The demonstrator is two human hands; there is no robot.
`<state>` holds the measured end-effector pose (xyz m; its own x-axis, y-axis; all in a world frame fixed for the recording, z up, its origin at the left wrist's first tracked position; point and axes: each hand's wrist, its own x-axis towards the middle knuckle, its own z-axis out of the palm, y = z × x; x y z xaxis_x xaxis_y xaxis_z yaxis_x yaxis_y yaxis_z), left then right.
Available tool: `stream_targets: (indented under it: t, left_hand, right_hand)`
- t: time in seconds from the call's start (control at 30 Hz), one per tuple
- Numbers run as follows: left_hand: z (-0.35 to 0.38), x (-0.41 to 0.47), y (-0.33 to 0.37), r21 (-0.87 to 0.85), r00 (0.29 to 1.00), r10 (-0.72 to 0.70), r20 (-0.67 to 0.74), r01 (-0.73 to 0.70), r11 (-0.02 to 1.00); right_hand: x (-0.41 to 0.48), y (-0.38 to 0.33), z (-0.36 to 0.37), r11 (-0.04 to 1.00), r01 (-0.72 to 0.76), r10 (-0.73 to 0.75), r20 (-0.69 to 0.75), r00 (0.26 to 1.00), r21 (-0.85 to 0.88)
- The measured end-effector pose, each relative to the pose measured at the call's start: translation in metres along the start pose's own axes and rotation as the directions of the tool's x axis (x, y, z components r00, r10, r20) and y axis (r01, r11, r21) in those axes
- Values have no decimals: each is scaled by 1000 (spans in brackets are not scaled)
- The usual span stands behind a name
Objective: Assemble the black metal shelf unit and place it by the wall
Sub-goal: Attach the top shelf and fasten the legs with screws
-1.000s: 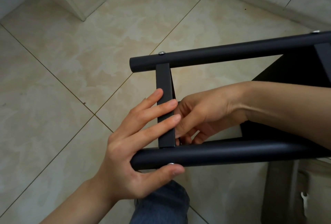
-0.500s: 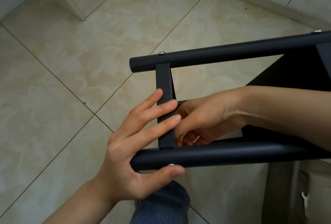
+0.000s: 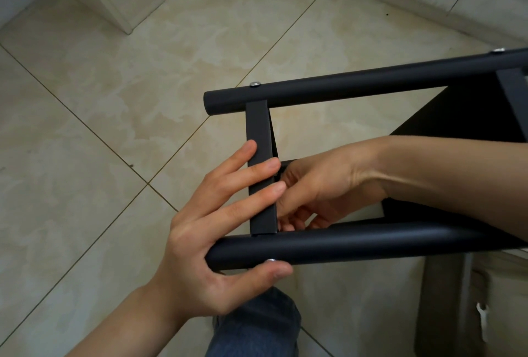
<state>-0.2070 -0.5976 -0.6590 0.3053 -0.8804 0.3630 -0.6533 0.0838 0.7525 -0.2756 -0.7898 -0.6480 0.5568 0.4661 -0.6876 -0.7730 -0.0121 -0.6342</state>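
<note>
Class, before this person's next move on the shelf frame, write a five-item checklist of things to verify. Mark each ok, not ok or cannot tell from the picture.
1. The left hand braces the crossbar, fingers flat across it: ok.
2. Its thumb lies by the screw head on the near tube: ok.
3. The far screw sits in the far tube: ok.
4. What the right hand grips behind the crossbar: cannot tell, hidden.
5. The crossbar's lower joint is tight against the near tube: cannot tell.
</note>
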Motion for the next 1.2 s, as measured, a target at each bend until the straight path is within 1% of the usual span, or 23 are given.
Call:
stream_targets:
  t: [0.13,0.3,0.37,0.53,0.7,0.8,1.0,1.2]
  left_hand:
    - [-1,0,0,-1,1000,-5,3,5,1000]
    - [-1,1,1,1,1000,0,3,0,1000]
    - [-1,0,0,-4,1000,1,-2,-1,1000]
    - [0,-2,-1,-20,1000,1,-13,-1,1000]
    - [0,-1,-1,-18,1000,3,-11,-3,1000]
    - [0,-1,-1,-20,1000,2,-13,-2,1000]
    - [0,-1,1,3,1000,-3,-13,3,1000]
    - [1,-1,0,1,1000,2,-27,-2,1000]
  right_hand:
    - [0,0,1,1000,10,-11,24,1000,16]
    - [-8,-4,-7,995,69,-73,65,995,67]
    - [-9,-3,-8,991,90,-95,52,994,97]
    - [-6,-1,-6,987,79,-80,3,997,143]
    - [-9,-6,-4,991,32,-30,-14,999,127]
    - [-8,-6,-2,991,25,-19,-48,999,132]
    - [-7,-6,-1,992,99,-90,-113,990,83]
    - [-5,-4,3,994,104,-100,-151,984,24]
